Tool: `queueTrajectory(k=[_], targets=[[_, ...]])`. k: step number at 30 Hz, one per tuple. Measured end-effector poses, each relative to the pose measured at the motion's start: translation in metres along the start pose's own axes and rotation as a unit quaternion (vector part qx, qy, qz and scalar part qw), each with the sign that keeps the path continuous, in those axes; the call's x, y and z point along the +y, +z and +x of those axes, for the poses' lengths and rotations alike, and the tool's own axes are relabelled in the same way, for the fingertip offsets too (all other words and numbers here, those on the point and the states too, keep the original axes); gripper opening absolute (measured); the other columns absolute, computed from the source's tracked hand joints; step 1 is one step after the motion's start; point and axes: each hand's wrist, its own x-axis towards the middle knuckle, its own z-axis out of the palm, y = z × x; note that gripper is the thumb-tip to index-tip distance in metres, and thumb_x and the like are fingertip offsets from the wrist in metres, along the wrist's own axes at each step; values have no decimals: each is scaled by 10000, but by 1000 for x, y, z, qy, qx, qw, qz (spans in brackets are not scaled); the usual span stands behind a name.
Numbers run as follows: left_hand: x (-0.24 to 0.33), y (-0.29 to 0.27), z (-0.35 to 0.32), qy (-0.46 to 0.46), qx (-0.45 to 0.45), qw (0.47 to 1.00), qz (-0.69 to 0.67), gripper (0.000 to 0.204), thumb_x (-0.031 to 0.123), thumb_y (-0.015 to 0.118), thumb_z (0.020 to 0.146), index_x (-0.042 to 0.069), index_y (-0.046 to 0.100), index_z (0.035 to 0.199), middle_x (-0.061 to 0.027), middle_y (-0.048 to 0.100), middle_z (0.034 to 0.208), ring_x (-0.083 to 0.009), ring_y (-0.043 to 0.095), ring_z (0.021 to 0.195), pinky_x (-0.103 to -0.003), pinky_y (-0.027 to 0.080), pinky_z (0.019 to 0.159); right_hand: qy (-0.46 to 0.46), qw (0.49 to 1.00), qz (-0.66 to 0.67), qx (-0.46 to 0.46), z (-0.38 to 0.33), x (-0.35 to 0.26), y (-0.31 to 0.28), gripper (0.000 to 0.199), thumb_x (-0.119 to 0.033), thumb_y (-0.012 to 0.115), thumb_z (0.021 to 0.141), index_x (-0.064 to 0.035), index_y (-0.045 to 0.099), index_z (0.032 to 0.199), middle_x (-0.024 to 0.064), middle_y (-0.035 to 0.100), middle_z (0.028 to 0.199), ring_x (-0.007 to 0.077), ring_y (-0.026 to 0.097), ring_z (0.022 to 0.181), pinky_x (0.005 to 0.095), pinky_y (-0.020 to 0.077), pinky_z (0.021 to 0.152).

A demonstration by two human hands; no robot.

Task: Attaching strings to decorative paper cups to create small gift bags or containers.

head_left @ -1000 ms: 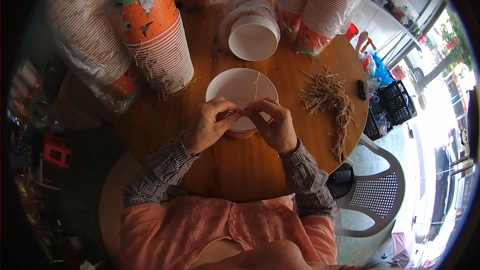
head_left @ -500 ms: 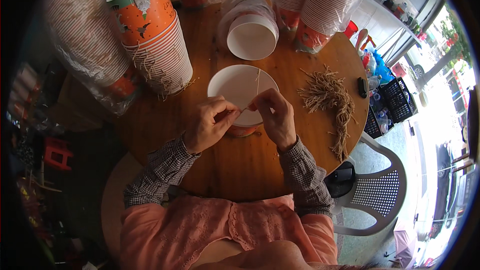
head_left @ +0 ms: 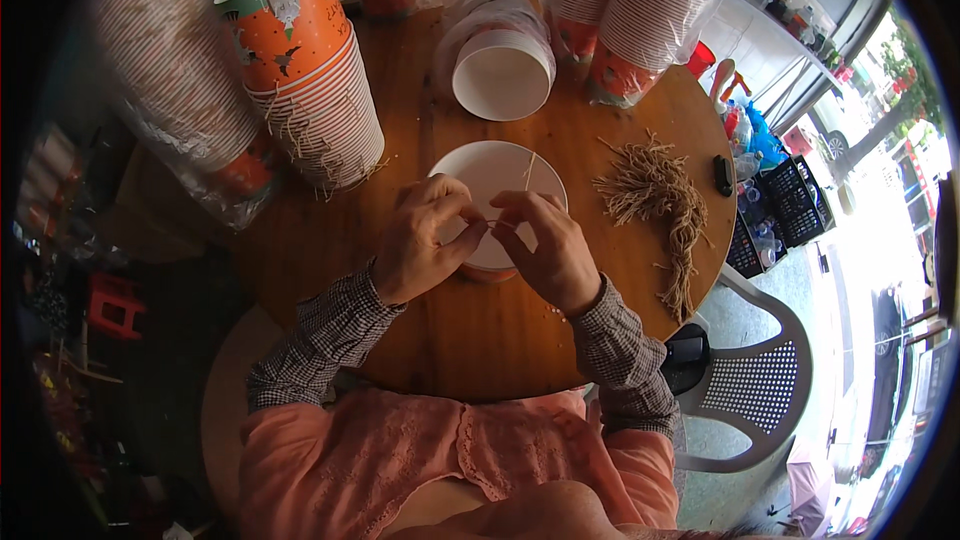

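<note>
In front of me stands a paper bucket [head_left: 484, 162], white inside and orange outside, with its mouth facing up. My left hand [head_left: 418, 243] and my right hand [head_left: 556, 252] meet over its near rim, thumbs and fingertips pinching a thin piece of twine [head_left: 530, 166]. One length of the twine rises past my right fingers against the bucket's inner wall. Whether it passes through the rim is hidden by my fingers. To the right of the bucket lies a loose bundle of tan twine [head_left: 655, 185].
A tall stack of orange buckets [head_left: 290, 35] with twine hanging on its sides stands at the left. Plastic-wrapped stacks [head_left: 660, 0] line the back; another wrapped stack [head_left: 502, 77] lies on its side. A small black object [head_left: 723, 175] sits near the right edge, beside a grey chair [head_left: 765, 380].
The bucket has shifted slightly right and toward me. My right hand has moved a little right and down, and both hands' fingertips now face each other around the twine.
</note>
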Motion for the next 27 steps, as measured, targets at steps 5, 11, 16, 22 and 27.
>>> queueTrajectory(k=[5, 11, 16, 22, 27], targets=[[5, 2, -5, -58, -26, 996, -70, 110, 119, 680, 752, 51, 622, 816, -19, 613, 860, -211, 609, 883, -345, 418, 872, -136, 972, -185, 50, -3, -1, 9, 349, -1, 635, 769, -58, 569, 1107, 83, 590, 873, 286, 573, 857, 411, 447, 882], [5, -1, -14, -56, -43, 996, -56, 82, 1, 653, 746, 26, 575, 750, -53, 574, 862, -175, 580, 857, -297, 479, 710, -130, 931, -325, 103, -10, 24, -16, 415, -63, 573, 751, -18, 528, 1161, 105, 524, 891, 274, 541, 881, 486, 389, 976], [-4, 4, -19, 14, -54, 998, 17, 92, 79, 675, 721, 80, 595, 765, -22, 599, 842, -217, 591, 849, -359, 416, 883, -69, 940, -317, 102, -23, 69, -28, 357, 8, 541, 782, -41, 529, 1135, 126, 519, 920, 315, 524, 905, 504, 360, 1018], [-6, 3, -12, 55, -32, 997, 47, 102, 84, 698, 763, 90, 616, 823, -22, 600, 859, -219, 588, 848, -372, 408, 904, -67, 933, -333, 123, -32, 73, -36, 381, -8, 641, 687, -32, 568, 1060, 138, 541, 963, 330, 523, 963, 470, 390, 969], [-16, -9, -5, 93, -23, 985, 145, 130, 99, 706, 774, 100, 641, 886, -26, 605, 888, -218, 595, 878, -391, 395, 928, -74, 951, -289, 76, -62, 80, -15, 281, -37, 597, 743, -70, 602, 1022, 123, 518, 983, 328, 519, 945, 472, 416, 893]])
